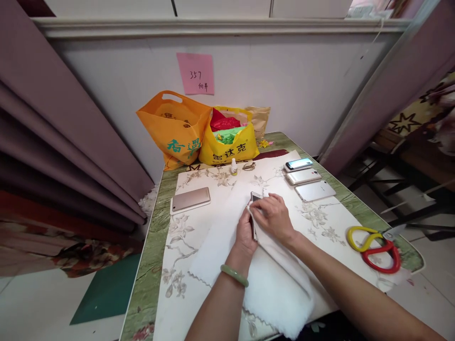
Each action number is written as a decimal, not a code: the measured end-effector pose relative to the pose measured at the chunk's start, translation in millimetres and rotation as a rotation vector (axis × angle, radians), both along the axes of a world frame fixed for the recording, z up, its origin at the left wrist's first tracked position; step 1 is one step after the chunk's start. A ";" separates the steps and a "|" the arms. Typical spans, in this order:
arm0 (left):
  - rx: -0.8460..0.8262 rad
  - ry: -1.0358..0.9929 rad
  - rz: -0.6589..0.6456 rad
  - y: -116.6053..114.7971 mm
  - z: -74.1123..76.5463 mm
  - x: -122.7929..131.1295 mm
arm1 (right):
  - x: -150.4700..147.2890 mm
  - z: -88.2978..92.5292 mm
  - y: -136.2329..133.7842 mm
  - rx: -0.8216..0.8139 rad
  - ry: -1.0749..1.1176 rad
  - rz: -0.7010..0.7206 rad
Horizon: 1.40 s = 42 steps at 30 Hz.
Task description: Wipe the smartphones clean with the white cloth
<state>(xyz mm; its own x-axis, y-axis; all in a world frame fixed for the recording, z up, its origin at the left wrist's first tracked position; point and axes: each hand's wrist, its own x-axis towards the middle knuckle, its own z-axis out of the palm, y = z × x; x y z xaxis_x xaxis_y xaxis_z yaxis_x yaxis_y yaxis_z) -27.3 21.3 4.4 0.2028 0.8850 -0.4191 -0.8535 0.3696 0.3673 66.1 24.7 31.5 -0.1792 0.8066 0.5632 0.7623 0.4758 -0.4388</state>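
Phone point(256, 196) between left fingers point(244, 218) and right fingers point(262, 206).

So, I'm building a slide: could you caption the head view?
Left hand holds a slim silver-edged phone while right hand holds a zigzag-edged white plush cloth against it.

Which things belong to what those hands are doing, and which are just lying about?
Belongs:
phone, held in the left hand
white cloth, in the right hand
other phones, perhaps

Probably just lying about:
scissors
orange bag
yellow bag
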 end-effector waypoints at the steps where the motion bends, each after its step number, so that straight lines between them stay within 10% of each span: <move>1: 0.003 -0.002 -0.014 -0.5 -0.1 -0.2 | -0.8 1.4 12.0 -0.018 0.006 -0.043; 6: 0.011 -0.056 -0.113 -2.8 -2.5 -2.5 | -0.6 3.3 42.3 -0.129 0.088 -0.165; 19: -0.021 -0.037 -0.074 -4.3 2.7 -3.2 | 32.8 -20.4 19.2 -0.278 0.219 -0.344; 42: -0.062 0.076 0.171 2.9 2.7 -1.2 | 45.3 -24.3 -44.2 -0.131 0.276 -0.034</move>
